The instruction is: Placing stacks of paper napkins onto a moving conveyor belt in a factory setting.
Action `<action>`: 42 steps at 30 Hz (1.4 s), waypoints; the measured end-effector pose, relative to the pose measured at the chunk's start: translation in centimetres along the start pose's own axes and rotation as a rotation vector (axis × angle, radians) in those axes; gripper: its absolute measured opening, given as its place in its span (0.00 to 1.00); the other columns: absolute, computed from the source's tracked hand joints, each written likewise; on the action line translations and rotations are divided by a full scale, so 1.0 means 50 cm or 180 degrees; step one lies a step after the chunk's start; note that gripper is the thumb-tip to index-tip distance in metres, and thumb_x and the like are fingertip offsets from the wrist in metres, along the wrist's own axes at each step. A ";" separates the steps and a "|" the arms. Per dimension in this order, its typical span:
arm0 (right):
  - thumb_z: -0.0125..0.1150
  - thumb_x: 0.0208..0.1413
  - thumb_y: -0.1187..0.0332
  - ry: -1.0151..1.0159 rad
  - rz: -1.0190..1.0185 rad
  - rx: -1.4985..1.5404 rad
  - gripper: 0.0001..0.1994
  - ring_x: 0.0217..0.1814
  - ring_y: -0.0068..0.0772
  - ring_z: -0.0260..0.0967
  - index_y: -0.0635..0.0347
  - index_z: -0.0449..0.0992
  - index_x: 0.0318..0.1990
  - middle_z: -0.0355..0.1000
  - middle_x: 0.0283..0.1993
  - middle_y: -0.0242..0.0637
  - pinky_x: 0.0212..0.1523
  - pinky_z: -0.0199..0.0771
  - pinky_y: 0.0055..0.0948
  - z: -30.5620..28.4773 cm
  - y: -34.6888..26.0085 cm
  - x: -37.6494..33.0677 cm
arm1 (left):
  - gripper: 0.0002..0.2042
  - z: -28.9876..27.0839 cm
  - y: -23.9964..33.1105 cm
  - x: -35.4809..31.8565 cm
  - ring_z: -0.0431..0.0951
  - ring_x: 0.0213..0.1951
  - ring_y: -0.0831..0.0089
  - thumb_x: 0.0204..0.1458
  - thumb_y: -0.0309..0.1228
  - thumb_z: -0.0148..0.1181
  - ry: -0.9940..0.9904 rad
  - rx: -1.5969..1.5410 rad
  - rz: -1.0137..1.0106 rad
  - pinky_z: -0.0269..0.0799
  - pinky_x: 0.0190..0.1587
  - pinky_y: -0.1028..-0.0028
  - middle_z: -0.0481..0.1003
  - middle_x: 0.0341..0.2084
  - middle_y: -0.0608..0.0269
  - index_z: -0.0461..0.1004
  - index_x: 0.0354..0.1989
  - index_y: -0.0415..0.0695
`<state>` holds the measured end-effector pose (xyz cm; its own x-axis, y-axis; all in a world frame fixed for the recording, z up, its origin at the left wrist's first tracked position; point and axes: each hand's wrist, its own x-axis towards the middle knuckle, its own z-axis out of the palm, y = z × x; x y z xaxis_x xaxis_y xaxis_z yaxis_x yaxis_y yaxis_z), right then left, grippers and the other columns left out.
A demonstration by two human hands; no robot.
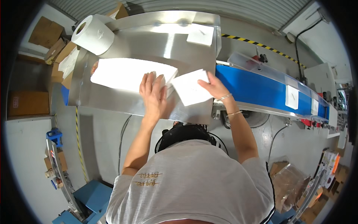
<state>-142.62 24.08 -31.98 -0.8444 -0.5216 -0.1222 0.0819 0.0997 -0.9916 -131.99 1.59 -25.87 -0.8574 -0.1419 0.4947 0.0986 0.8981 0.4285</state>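
Note:
A long row of thin white square pieces, standing packed together (119,74), lies across the steel table (149,46). My left hand (152,95) rests on the right end of this row, its fingers stretched out and a little apart, the thumb side smeared by motion. In my right hand (217,87) a flat white square packet (191,89) is pinched by its right edge, just right of the row and above the table. Whether it is one piece or several together I cannot tell.
A blue conveyor belt (250,87) runs off to the right, carrying white packets (292,98). A large white roll (93,35) stands at the table's far left corner. Another white square (200,34) lies at the back right. Cardboard boxes (28,102) are at the left.

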 end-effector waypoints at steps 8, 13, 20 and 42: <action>0.61 0.49 0.47 0.2704 0.1718 -0.3088 0.29 0.52 0.47 0.65 0.60 0.68 0.51 0.68 0.49 0.49 0.46 0.65 0.35 -0.268 0.035 -0.125 | 0.15 0.000 -0.005 0.001 0.62 0.57 0.53 0.45 0.20 0.60 0.0103 0.0052 0.0155 0.58 0.57 0.57 0.68 0.53 0.57 0.77 0.43 0.46; 0.70 0.41 0.65 0.1756 -0.0680 -0.3465 0.29 0.49 0.49 0.66 0.59 0.68 0.53 0.69 0.51 0.45 0.49 0.67 0.43 -0.177 -0.018 -0.085 | 0.13 -0.002 0.002 -0.001 0.60 0.59 0.52 0.44 0.19 0.59 0.0102 0.0156 0.0219 0.52 0.60 0.54 0.67 0.55 0.58 0.78 0.39 0.46; 0.65 0.48 0.66 -0.0202 -0.1820 -0.1972 0.25 0.56 0.39 0.64 0.59 0.67 0.54 0.66 0.55 0.40 0.54 0.66 0.33 0.047 -0.018 0.067 | 0.16 -0.023 0.019 0.020 0.54 0.63 0.48 0.45 0.22 0.58 -0.0149 -0.0114 0.0370 0.44 0.62 0.50 0.61 0.60 0.51 0.76 0.44 0.47; 0.68 0.45 0.66 -0.0599 -0.1231 -0.1390 0.27 0.59 0.43 0.61 0.56 0.67 0.55 0.64 0.56 0.41 0.56 0.62 0.37 0.084 -0.080 0.075 | 0.13 -0.027 -0.021 0.024 0.51 0.65 0.49 0.43 0.21 0.60 -0.0311 -0.0149 0.0256 0.39 0.64 0.52 0.61 0.60 0.54 0.78 0.39 0.45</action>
<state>-143.92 18.18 -28.67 -0.6585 -0.7260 0.1984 -0.4698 0.1906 -0.8619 -132.44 -0.09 -24.74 -0.8908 -0.0269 0.4537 0.1905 0.8843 0.4263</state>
